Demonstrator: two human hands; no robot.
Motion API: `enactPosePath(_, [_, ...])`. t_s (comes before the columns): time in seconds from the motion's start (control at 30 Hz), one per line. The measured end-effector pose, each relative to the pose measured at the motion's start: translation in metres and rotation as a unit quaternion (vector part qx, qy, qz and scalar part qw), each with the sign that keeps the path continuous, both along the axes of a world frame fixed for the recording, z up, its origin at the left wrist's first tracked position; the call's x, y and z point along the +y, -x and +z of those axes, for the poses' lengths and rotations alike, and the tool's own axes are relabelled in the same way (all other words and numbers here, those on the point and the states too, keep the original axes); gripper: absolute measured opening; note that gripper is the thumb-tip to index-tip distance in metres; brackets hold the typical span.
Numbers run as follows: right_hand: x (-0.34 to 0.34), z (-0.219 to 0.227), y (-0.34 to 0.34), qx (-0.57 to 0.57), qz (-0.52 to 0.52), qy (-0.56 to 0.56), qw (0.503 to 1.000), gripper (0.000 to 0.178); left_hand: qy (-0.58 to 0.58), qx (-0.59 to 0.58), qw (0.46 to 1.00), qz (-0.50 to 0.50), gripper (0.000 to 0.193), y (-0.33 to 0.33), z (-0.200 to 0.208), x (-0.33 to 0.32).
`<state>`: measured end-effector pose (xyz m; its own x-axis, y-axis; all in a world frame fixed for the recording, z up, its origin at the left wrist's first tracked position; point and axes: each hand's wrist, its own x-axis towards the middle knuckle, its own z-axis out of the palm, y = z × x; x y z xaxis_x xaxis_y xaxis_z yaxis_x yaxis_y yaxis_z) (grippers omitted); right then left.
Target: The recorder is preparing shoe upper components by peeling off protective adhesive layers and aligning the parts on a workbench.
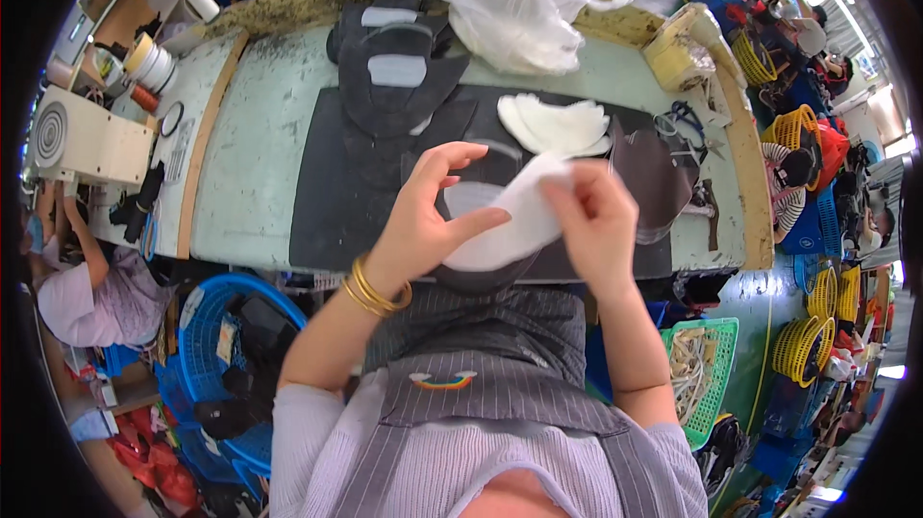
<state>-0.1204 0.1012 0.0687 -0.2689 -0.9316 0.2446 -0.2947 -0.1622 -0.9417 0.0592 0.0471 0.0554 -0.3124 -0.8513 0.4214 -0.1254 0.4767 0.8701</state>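
Note:
A curved white pad-like piece is pinched between the thumb and fingers of my right hand at its upper right end. My left hand is at the piece's left side, thumb stretched over its edge and the other fingers apart and bent. Beneath the piece lies a black shoe-upper piece with a pale patch, partly hidden by my hands. Just beyond my hands a pile of white curved pieces rests on the black mat. Farther back left are several black upper pieces with white patches.
Dark brown pieces lie stacked at the right, near scissors and a hammer. A clear plastic bag sits at the back, a yellow box at the right. Blue and green baskets flank me. Another person works at left.

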Motion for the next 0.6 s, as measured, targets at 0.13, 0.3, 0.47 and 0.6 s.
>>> enactPosePath(0.13, [-0.001, -0.016, 0.003, -0.134, 0.049, 0.001, 0.990, 0.012, -0.377, 0.074, 0.908, -0.168, 0.025, -0.029, -0.005, 0.007])
enactPosePath(0.3, [0.013, -0.060, -0.009, -0.204, 0.093, -0.150, 0.963, 0.015, -0.394, 0.126, 0.909, -0.041, 0.018, -0.050, -0.043, 0.004])
enactPosePath(0.47, [0.025, -0.077, -0.006, -0.113, 0.073, -0.236, 0.962, 0.025, -0.351, -0.010, 0.935, -0.039, 0.017, -0.053, -0.070, 0.010])
enactPosePath(0.6, [0.032, -0.097, 0.003, 0.048, 0.110, -0.168, 0.978, 0.038, -0.342, -0.050, 0.937, -0.059, 0.019, -0.056, -0.081, 0.012])
